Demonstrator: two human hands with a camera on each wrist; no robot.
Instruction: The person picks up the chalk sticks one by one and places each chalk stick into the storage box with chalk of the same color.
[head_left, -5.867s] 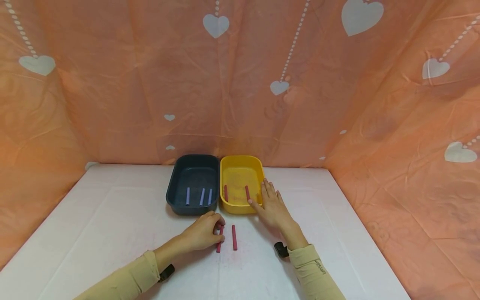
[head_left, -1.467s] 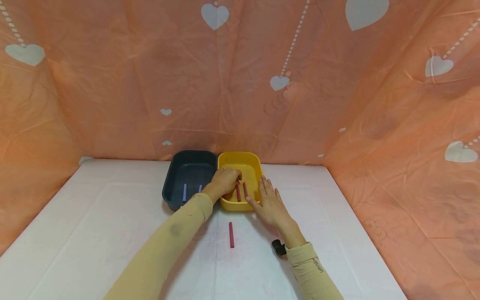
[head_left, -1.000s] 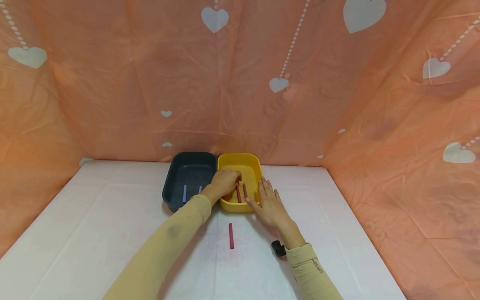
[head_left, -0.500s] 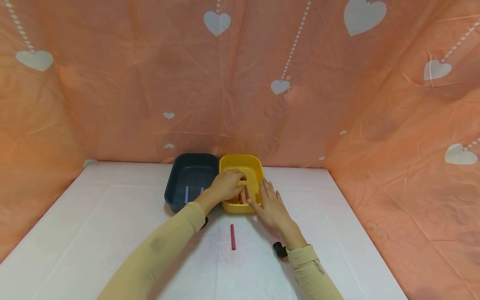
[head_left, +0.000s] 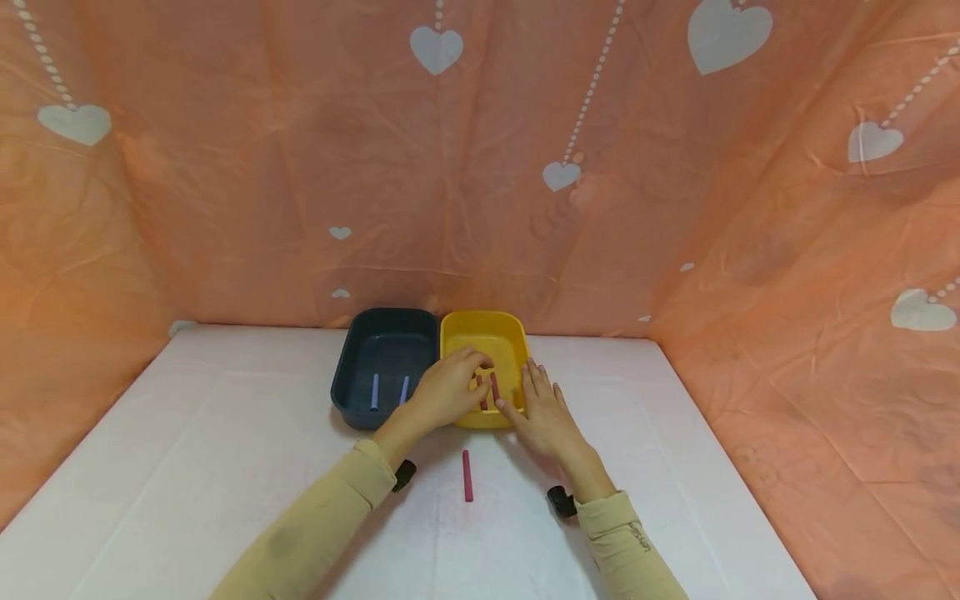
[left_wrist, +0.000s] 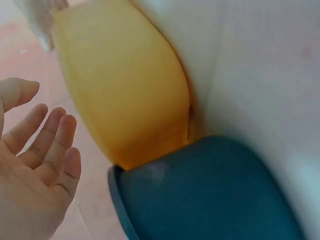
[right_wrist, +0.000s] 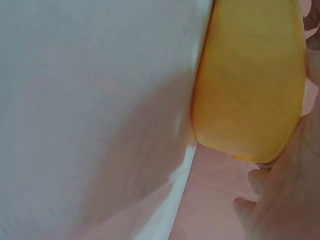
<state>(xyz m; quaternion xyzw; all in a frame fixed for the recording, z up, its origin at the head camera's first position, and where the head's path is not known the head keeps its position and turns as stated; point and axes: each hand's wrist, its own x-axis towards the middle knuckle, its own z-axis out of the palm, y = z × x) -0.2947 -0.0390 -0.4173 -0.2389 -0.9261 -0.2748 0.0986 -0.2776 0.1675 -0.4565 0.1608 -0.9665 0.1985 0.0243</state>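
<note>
My left hand (head_left: 446,387) hovers over the front left part of the yellow tray (head_left: 491,322), its fingers loosely bent and holding nothing; the left wrist view shows bare fingertips (left_wrist: 67,122). Just beside its fingertips, two red chalk sticks (head_left: 495,388) lie side by side in that tray. My right hand (head_left: 547,417) rests on the tray's right side with straight fingers, thumb at the front right corner. One more red chalk stick (head_left: 468,476) lies on the white table in front. The tray's left part is hidden behind my left hand.
A dark blue tray (head_left: 347,367) stands against the yellow tray's left side. Two lilac chalk sticks (head_left: 375,392) show in it; my left hand covers its right front part. An orange curtain with hearts (head_left: 480,208) hangs behind the white table (head_left: 225,467).
Earlier my left hand pinched a red chalk stick on the table; that stick now lies in the yellow tray. My left fingers have let go and drawn back slightly. My right hand has stayed put.
</note>
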